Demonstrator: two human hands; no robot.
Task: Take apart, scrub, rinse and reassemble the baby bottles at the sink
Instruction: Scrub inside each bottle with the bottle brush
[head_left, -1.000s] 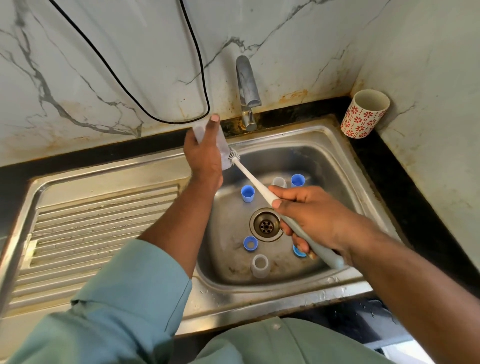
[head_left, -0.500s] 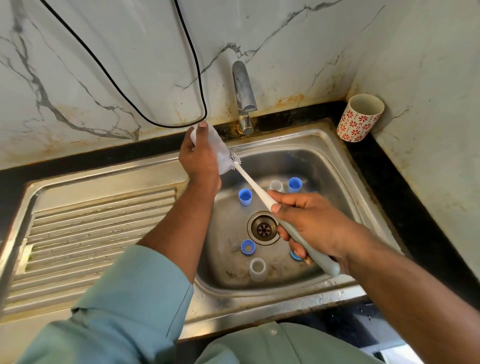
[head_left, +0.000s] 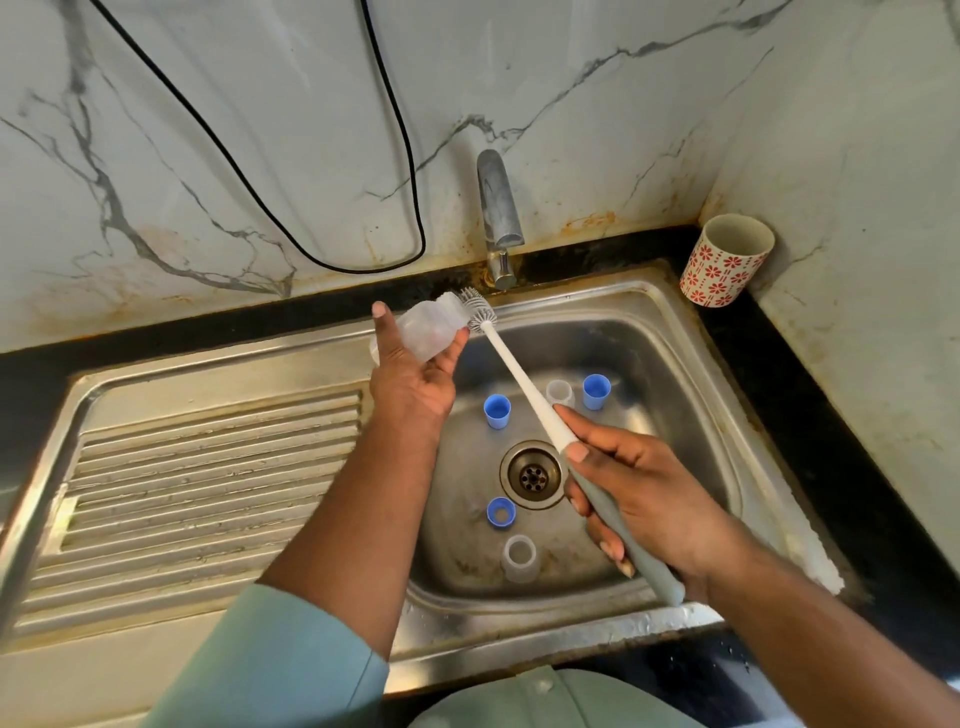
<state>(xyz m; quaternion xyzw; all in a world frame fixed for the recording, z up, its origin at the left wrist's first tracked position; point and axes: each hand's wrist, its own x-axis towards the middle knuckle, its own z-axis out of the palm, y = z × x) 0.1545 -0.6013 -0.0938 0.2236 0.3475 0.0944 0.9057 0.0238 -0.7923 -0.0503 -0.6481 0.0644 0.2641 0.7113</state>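
Your left hand (head_left: 415, 374) wraps its fingers round the clear bottle (head_left: 428, 332), held on its side above the sink's (head_left: 691, 364) 10 o'clock rim, mouth toward 2 o'clock; the brush (head_left: 524, 384) head sits at that mouth, outside it; your right hand (head_left: 639, 499) curls round the grey handle at 4 o'clock. Disassembly looks done: blue caps (head_left: 497, 411) and clear parts (head_left: 519, 558) lie loose round the drain (head_left: 533, 474); scrubbing is under way, while rinsing and reassembly seem untouched, the tap (head_left: 497, 218) dry. Since a second ago the brush head has come out of the bottle, and the bottle has tipped flatter.
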